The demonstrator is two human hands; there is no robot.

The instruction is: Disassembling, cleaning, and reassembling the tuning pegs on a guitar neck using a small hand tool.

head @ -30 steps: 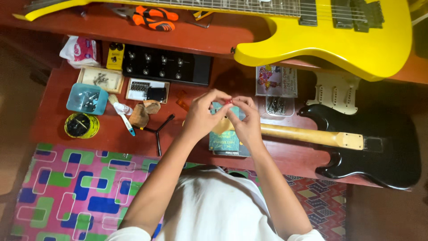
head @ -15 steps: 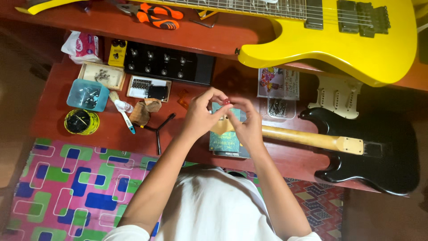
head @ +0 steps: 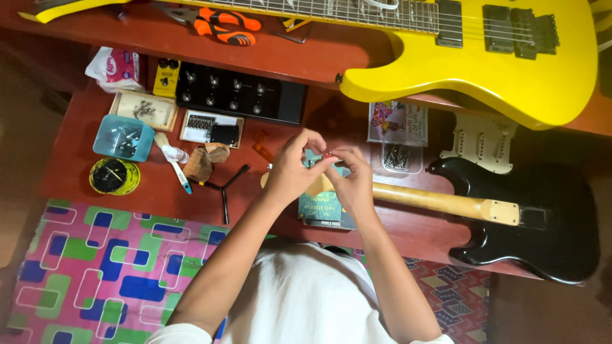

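While my left hand (head: 292,171) and right hand (head: 352,181) meet above the worktop (head: 159,197), both pinch one tiny red part (head: 327,153). I see the black guitar (head: 529,216) just right.

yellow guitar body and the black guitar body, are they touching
Apart. The head view shows the yellow guitar on the upper shelf and the black guitar on the lower surface, with a cream pickguard between them.

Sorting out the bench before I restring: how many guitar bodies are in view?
2. The yellow guitar lies on the upper shelf at top right; the black guitar lies on the lower red surface at right, beside the right hand. Others may lie outside the frame.
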